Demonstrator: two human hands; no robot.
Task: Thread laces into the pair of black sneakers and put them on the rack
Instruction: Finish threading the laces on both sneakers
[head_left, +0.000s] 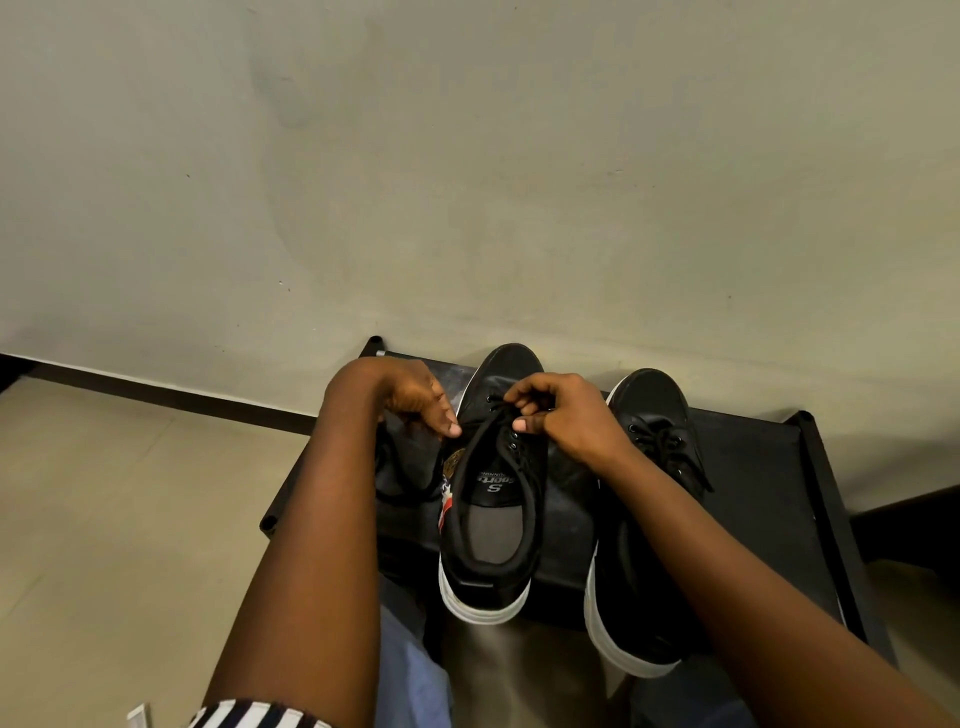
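Note:
Two black sneakers with white soles sit on a low black rack (753, 483), toes toward the wall. The middle sneaker (491, 519) has a black lace (506, 441) running through its eyelets. My right hand (566, 421) pinches that lace over the eyelets near the toe. My left hand (415, 400) is at the sneaker's left side, fingers curled, thumb and fingertip at the lace end; the lace in that grip is hard to see. The right sneaker (649, 519) lies beside it, laced, partly hidden by my right forearm.
The rack stands against a pale wall (467, 182) with a dark skirting strip (156, 389). Beige floor tiles (104, 519) lie to the left. A black bag or cloth with a printed patch (410, 467) rests on the rack's left part. My knees in blue trousers (410, 665) are below.

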